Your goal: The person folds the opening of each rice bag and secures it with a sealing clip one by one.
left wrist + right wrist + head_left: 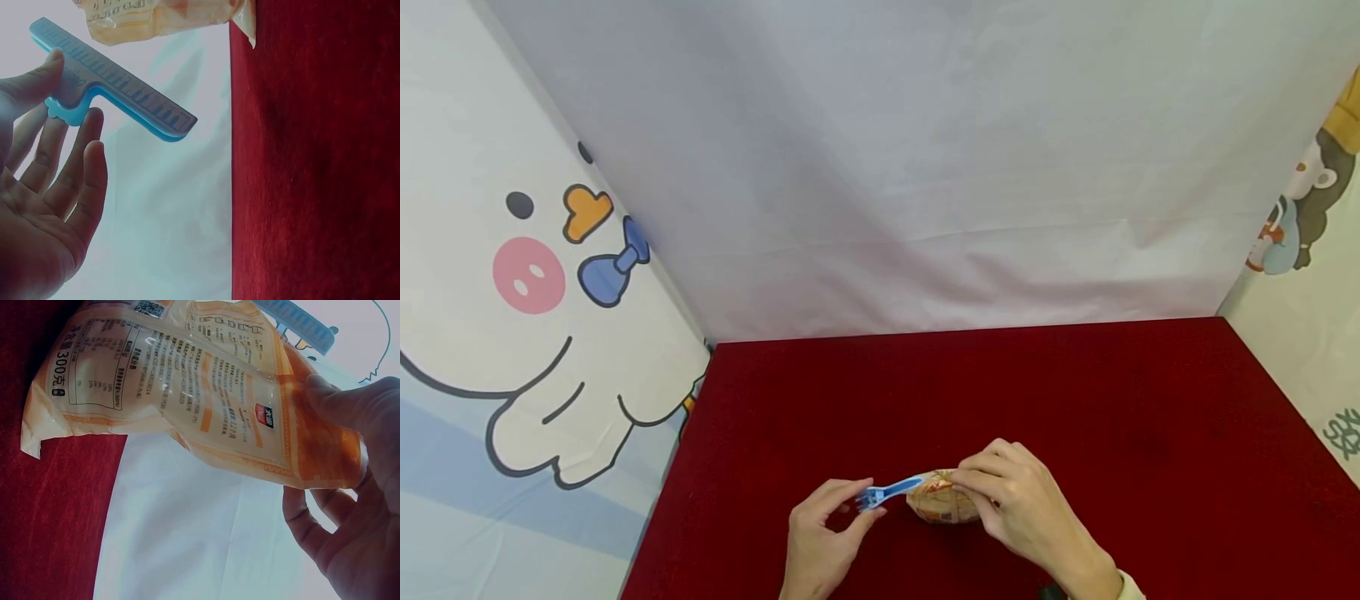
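Observation:
Between thumb and fingers, my left hand (822,537) pinches the grip tabs of a blue bag clip (119,76). The clip's long bar bears a ruler-like or keyboard-like print and reaches toward the bag. An orange and cream printed food bag (181,394) hangs from my right hand (1026,508), whose thumb and fingers pinch its orange end. In the right wrist view, the clip's bar shows beyond the bag, apart from my right fingers. The head view shows the bar's tip close to the bag's upper edge; whether they touch, I cannot tell.
A dark red tabletop (850,400) lies beneath both hands. A white sheet (962,208) rises behind it, with cartoon-printed sheets (452,275) at the sides. A small dark object (1052,592) shows near the right wrist at the bottom edge.

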The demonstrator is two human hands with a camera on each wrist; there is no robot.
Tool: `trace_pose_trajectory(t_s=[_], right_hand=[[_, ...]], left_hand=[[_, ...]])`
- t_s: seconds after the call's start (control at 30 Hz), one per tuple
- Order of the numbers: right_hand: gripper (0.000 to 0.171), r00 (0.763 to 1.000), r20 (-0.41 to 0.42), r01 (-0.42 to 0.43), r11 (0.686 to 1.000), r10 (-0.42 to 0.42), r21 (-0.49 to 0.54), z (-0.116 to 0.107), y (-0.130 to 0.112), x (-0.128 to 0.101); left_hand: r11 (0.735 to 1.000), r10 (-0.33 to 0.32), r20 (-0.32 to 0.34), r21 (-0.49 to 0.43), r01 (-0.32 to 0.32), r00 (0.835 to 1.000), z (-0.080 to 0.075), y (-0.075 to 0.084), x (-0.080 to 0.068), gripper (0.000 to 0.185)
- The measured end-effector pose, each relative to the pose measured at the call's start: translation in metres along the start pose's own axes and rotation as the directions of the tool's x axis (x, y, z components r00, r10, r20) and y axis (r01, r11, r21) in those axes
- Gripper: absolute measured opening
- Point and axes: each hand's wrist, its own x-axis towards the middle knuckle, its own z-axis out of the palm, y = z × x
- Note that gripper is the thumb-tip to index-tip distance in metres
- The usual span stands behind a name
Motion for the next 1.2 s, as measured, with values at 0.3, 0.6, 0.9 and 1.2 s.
trace_pose_trajectory(t_s=[0.3,0.6,0.9,1.2], right_hand=[[0.036,1.000,0.000,-0.001,1.000,0.001,-0.007,-0.001,0.000,0.000],[0.037,1.000,0.003,-0.010,1.000,0.010,-0.008,-0.001,0.000,0.000],[0.037,1.000,0.004,-0.008,1.000,0.008,-0.003,-0.001,0.000,0.000],[0.037,1.000,-0.001,0.001,1.000,-0.002,-0.012,-0.001,0.000,0.001]], left_hand=[[0.999,0.036,0.007,-0.007,-0.036,0.999,0.006,0.003,-0.002,0.048],[1.000,0.021,-0.006,0.009,-0.021,1.000,0.007,0.004,-0.003,0.047],[0.982,0.184,-0.069,0.050,-0.181,0.980,0.010,0.003,-0.003,0.049],[0.957,0.290,-0.121,0.017,-0.290,0.949,0.015,-0.001,-0.002,0.044]])
